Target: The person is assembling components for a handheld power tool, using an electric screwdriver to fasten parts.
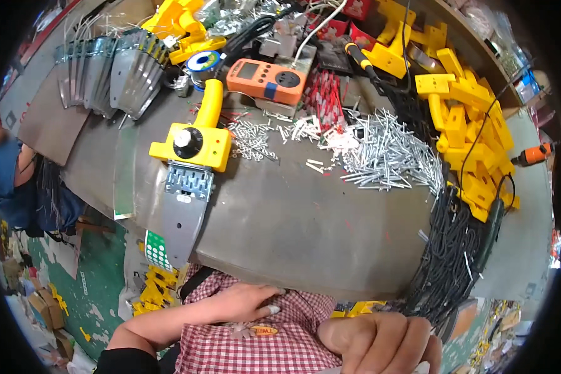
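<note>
My left hand (246, 303) rests on the red checked cloth (212, 346) over my front, fingers laid across it, a pale wrap on one finger. It holds nothing that I can see. Close to the camera at the lower right, my right hand (386, 343) has its fingers curled in; a bit of something pale shows at the frame's bottom edge, its kind hidden. Ahead of both hands lies a plastic-pipe welding tool (196, 146) with a yellow handle, a black dial and a flat grey heating plate (184, 224) that points toward me. Neither hand touches it.
The metal bench (318, 243) bears a heap of screws (389, 153), small fittings (250, 138), an orange meter (265, 81) and a solder spool (204, 62). Yellow housings (474, 137) and black cables (445, 255) crowd the right. Grey plates (134, 78) stand far left. Another person (19, 168) sits at left.
</note>
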The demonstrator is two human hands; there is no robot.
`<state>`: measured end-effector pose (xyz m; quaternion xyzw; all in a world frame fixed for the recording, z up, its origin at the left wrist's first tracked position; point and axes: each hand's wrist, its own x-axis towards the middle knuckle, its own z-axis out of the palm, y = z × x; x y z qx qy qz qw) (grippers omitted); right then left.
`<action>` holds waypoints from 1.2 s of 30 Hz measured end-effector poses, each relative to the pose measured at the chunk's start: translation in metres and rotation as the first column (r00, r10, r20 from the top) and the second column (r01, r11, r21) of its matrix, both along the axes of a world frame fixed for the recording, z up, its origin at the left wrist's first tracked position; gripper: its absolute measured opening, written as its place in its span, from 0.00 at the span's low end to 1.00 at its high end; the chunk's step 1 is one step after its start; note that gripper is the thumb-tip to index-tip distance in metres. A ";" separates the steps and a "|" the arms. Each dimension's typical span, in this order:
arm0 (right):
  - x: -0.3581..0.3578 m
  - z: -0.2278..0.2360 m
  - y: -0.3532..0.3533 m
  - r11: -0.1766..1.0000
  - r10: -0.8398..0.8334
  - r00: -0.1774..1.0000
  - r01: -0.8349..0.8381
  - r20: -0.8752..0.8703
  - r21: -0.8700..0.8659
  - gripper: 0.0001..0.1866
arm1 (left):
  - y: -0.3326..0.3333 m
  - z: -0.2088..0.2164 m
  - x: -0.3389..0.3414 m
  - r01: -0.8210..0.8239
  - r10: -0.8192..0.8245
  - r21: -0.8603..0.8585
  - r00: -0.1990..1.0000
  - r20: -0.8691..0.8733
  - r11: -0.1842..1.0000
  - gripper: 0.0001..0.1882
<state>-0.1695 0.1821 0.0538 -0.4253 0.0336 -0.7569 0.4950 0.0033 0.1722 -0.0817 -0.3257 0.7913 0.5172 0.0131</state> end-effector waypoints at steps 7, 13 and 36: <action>0.007 0.008 0.007 0.984 -0.112 0.991 0.121 -0.078 0.130 0.05 | 0.002 -0.012 0.008 -0.038 0.035 -0.063 0.999 -0.036 0.997 0.23; 0.019 0.011 -0.003 0.929 -0.297 0.933 0.332 -0.205 0.165 0.06 | -0.004 -0.007 0.004 -0.032 0.032 -0.007 0.999 -0.017 0.999 0.24; -0.001 -0.030 -0.023 0.956 0.003 0.985 0.049 -0.173 0.291 0.16 | 0.001 -0.013 0.006 -0.025 0.023 -0.062 0.999 -0.047 0.998 0.23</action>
